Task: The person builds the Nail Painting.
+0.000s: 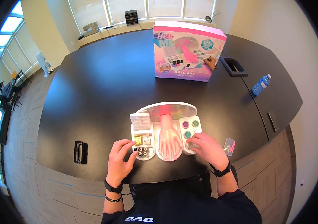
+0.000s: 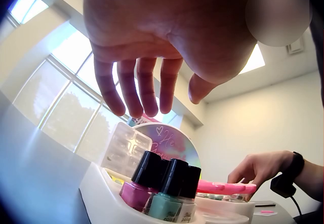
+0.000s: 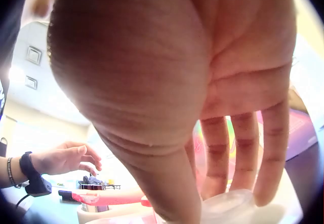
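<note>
My left hand hovers over the left side of a white nail art station, fingers loosely bent and holding nothing. Just beneath it stand several nail polish bottles with black caps, pink and teal among them. My right hand is at the station's right side, thumb and fingertips gripping a clear round pot. Beside that hand sit glitter pots, one purple and others green. Between my hands a pink model hand lies palm down.
A curved mirror-like panel rises behind the model hand. Left of it stands a clear compartment case. A small clear tray with pink pieces lies right. Farther off are the product box, a water bottle and a phone.
</note>
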Tool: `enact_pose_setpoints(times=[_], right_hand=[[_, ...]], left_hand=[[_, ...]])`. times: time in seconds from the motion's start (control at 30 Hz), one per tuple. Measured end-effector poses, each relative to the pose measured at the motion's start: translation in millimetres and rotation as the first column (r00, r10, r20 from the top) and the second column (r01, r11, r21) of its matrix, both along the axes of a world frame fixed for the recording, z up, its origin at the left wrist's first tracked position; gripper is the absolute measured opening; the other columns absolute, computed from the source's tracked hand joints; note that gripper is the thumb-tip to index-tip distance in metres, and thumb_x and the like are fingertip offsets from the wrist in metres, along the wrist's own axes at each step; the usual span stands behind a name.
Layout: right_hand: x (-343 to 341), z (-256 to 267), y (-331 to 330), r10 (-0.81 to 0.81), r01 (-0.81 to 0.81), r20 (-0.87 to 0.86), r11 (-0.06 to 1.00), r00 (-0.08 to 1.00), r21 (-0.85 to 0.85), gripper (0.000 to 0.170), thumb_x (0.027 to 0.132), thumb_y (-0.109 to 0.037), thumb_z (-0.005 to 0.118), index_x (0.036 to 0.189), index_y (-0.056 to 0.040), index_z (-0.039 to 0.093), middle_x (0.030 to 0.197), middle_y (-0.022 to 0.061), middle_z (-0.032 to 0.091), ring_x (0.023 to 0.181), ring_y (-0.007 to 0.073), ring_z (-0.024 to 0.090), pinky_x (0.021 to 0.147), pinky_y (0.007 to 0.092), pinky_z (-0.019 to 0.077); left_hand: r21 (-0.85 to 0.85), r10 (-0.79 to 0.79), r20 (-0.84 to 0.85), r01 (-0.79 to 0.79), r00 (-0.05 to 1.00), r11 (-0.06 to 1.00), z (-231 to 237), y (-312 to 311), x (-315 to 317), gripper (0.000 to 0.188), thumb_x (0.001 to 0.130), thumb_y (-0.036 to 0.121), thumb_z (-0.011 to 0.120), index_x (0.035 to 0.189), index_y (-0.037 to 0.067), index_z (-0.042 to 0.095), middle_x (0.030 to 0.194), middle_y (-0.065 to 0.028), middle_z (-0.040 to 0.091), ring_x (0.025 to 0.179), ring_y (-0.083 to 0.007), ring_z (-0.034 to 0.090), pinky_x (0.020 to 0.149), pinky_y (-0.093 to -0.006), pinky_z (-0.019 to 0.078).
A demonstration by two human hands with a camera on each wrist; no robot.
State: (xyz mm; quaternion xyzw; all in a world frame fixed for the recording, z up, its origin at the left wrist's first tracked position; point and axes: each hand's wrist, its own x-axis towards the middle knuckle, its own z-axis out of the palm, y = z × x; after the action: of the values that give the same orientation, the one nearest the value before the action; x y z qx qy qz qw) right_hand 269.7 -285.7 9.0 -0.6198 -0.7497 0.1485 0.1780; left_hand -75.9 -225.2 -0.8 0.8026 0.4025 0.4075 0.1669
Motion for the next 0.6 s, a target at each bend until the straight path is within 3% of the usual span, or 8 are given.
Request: enact_pose_setpoints(times=[0.4,0.6], right_hand=[[1.6,-0.8,-0.6,0.019,-0.019,0.032,1.000,0.999,0.014,0.036,0.084,-0.006,0.080,0.119,-0.0093,0.076,0.112,0.0090,0.072,0.109,0.0333,0.068,0.091,0.0457,0.0579],[4.6,-3.5,-1.7,-0.009,0.009,-0.030,1.000,1.000,0.016,0.036,0.083,-0.005,0.080,0.118,-0.0087,0.076,0.113,0.0099,0.072,0.112,0.0345,0.068,0.094,0.0462,0.0575]], left_hand=[[0.005,-0.003,0.001,0.003,1.000,1.000,-2.5,0.4,0.1,0.032,0.088,0.007,0.082,0.119,0.002,0.073,0.117,-0.0133,0.070,0.107,-0.0347,0.067,0.091,-0.0434,0.0554],[0.010,-0.004,-0.003,0.004,1.000,1.000,-2.5,0.1,-1.0,0.033,0.088,0.007,0.082,0.119,0.002,0.073,0.117,-0.0135,0.070,0.106,-0.0349,0.066,0.090,-0.0432,0.0553]])
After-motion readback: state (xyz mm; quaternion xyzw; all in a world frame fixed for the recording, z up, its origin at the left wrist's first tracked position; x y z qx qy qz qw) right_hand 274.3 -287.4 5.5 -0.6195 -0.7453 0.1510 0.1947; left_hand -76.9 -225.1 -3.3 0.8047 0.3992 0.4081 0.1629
